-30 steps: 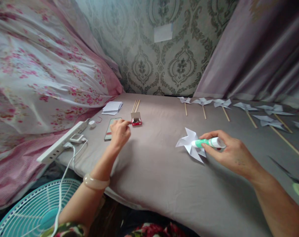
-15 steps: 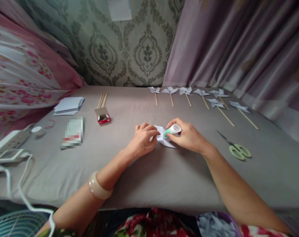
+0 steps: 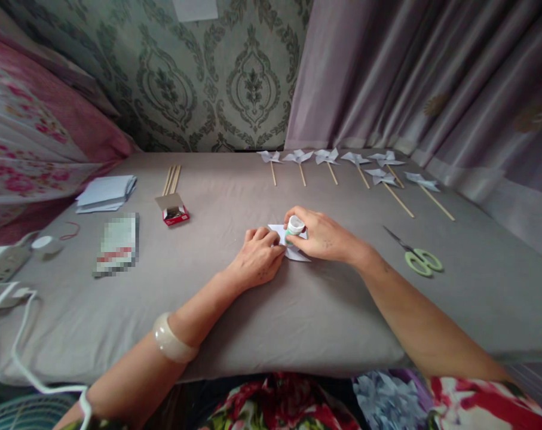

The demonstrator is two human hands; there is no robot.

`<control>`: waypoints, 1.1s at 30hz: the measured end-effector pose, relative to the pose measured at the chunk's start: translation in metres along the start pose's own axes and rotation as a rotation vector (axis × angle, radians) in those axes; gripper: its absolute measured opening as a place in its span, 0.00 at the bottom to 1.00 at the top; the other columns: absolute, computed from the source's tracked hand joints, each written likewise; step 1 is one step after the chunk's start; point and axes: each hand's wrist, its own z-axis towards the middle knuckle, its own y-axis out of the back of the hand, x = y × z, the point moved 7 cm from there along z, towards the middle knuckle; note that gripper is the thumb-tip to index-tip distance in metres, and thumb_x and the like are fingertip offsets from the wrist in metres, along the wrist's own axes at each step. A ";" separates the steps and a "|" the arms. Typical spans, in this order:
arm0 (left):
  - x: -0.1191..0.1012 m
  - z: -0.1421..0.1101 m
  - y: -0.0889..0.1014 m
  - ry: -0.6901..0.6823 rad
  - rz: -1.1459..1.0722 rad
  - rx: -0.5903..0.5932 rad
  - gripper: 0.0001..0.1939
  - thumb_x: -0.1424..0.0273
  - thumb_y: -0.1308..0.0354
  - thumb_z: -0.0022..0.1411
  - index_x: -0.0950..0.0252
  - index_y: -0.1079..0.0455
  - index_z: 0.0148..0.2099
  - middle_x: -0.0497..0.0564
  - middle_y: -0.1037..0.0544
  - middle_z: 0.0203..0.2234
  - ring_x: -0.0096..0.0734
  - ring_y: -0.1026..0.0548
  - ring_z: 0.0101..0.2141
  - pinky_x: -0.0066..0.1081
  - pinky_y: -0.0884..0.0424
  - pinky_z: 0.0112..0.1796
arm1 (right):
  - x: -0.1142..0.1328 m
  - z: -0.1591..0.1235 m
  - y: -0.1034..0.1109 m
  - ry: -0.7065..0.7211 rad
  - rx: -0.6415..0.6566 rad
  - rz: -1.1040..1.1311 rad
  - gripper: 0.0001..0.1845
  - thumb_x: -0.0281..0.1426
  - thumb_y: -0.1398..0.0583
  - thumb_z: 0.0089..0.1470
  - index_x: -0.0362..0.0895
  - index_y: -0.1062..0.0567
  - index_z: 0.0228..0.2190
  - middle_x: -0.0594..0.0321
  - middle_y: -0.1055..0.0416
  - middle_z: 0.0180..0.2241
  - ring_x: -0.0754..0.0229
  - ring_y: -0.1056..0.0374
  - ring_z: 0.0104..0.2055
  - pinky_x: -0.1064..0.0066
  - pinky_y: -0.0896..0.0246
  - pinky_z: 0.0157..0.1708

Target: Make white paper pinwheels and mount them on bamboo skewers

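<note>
A white and green glue stick (image 3: pixel 295 226) is gripped in my right hand (image 3: pixel 322 235), held nearly upright over a folded white paper pinwheel (image 3: pixel 297 255). The lower end of the stick is hidden by my fingers, so I cannot tell exactly where it meets the paper. My left hand (image 3: pixel 260 257) has its fingers closed on the pinwheel's left side and pins it to the cloth-covered table. Part of the pinwheel lies hidden under both hands.
Several finished pinwheels on sticks (image 3: pixel 327 158) line the back right. Green-handled scissors (image 3: pixel 418 258) lie right of my hands. To the left are wooden sticks (image 3: pixel 172 179), a small red box (image 3: pixel 175 215), stacked paper (image 3: pixel 104 194), a blurred packet (image 3: pixel 117 242) and a power strip (image 3: pixel 4 263).
My right hand has brought the glue stick more upright and a little left over the pinwheel. My left hand still holds the paper. The whole view has shifted slightly.
</note>
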 end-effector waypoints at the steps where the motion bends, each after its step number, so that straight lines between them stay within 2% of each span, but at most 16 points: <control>1: 0.000 0.000 0.000 0.001 0.012 0.000 0.16 0.67 0.56 0.66 0.61 0.26 0.41 0.54 0.28 0.37 0.40 0.37 0.41 0.41 0.44 0.42 | 0.002 0.002 -0.001 0.019 0.030 -0.015 0.13 0.26 0.43 0.49 0.44 0.33 0.39 0.60 0.29 0.35 0.60 0.34 0.35 0.72 0.46 0.34; 4: -0.002 0.000 0.000 -0.007 0.044 -0.005 0.16 0.67 0.56 0.66 0.61 0.26 0.41 0.55 0.29 0.36 0.40 0.37 0.41 0.41 0.44 0.42 | 0.008 0.011 -0.004 0.061 0.141 -0.053 0.14 0.26 0.43 0.49 0.44 0.34 0.41 0.59 0.29 0.36 0.58 0.34 0.38 0.72 0.46 0.35; 10: -0.001 0.001 -0.001 -0.011 0.049 -0.008 0.16 0.68 0.56 0.65 0.61 0.26 0.41 0.54 0.28 0.35 0.40 0.37 0.41 0.42 0.44 0.42 | 0.012 0.027 -0.009 0.137 0.362 -0.051 0.14 0.26 0.43 0.48 0.44 0.34 0.39 0.60 0.29 0.34 0.59 0.35 0.34 0.73 0.47 0.31; 15: -0.001 0.001 -0.001 -0.008 0.019 0.009 0.16 0.68 0.55 0.65 0.61 0.26 0.41 0.55 0.28 0.35 0.41 0.37 0.40 0.43 0.45 0.41 | 0.012 0.032 -0.010 0.185 0.427 0.003 0.14 0.23 0.42 0.46 0.46 0.32 0.38 0.62 0.29 0.33 0.60 0.36 0.33 0.73 0.46 0.31; 18: -0.001 0.001 0.001 -0.003 0.005 0.008 0.15 0.68 0.54 0.64 0.60 0.25 0.41 0.55 0.28 0.34 0.41 0.37 0.40 0.43 0.45 0.41 | 0.014 0.030 -0.002 0.188 0.427 0.042 0.14 0.22 0.42 0.45 0.45 0.31 0.37 0.63 0.30 0.32 0.61 0.36 0.33 0.73 0.45 0.31; 20: -0.001 0.001 0.001 -0.001 0.005 0.014 0.15 0.68 0.54 0.64 0.60 0.25 0.41 0.55 0.29 0.33 0.41 0.37 0.39 0.42 0.45 0.41 | 0.014 0.028 0.012 0.155 0.374 0.104 0.13 0.22 0.41 0.45 0.44 0.30 0.36 0.64 0.29 0.31 0.62 0.36 0.32 0.73 0.44 0.31; 22: -0.001 0.000 0.000 -0.002 0.009 0.015 0.15 0.68 0.54 0.64 0.61 0.25 0.41 0.55 0.29 0.32 0.41 0.37 0.39 0.42 0.46 0.41 | 0.008 0.025 0.033 0.083 0.247 0.196 0.10 0.25 0.39 0.45 0.44 0.29 0.34 0.65 0.29 0.30 0.63 0.35 0.31 0.73 0.43 0.30; 25: -0.002 -0.001 -0.001 -0.009 0.015 0.010 0.15 0.68 0.55 0.65 0.61 0.26 0.40 0.55 0.28 0.33 0.40 0.37 0.39 0.42 0.46 0.41 | -0.011 0.017 0.067 -0.041 -0.069 0.388 0.12 0.31 0.35 0.43 0.44 0.29 0.33 0.64 0.28 0.33 0.62 0.34 0.31 0.71 0.39 0.30; 27: -0.002 -0.002 -0.002 -0.015 0.015 0.001 0.15 0.68 0.55 0.65 0.61 0.26 0.40 0.55 0.28 0.33 0.40 0.37 0.39 0.42 0.46 0.41 | -0.028 0.010 0.079 -0.129 -0.265 0.563 0.13 0.36 0.35 0.45 0.46 0.30 0.33 0.64 0.28 0.35 0.62 0.33 0.32 0.70 0.37 0.29; 30: -0.002 -0.002 -0.002 -0.023 0.008 -0.017 0.15 0.68 0.55 0.65 0.61 0.26 0.40 0.54 0.27 0.32 0.39 0.36 0.38 0.42 0.46 0.42 | -0.049 0.005 0.073 -0.264 -0.403 0.822 0.13 0.42 0.41 0.52 0.47 0.30 0.35 0.62 0.28 0.34 0.61 0.32 0.32 0.69 0.34 0.28; 33: -0.002 -0.002 -0.002 -0.035 0.003 -0.040 0.15 0.68 0.55 0.65 0.62 0.26 0.40 0.54 0.27 0.31 0.39 0.36 0.38 0.42 0.46 0.42 | -0.050 0.015 0.051 -0.334 -0.332 0.995 0.17 0.45 0.46 0.56 0.45 0.30 0.36 0.60 0.28 0.33 0.61 0.31 0.32 0.70 0.32 0.27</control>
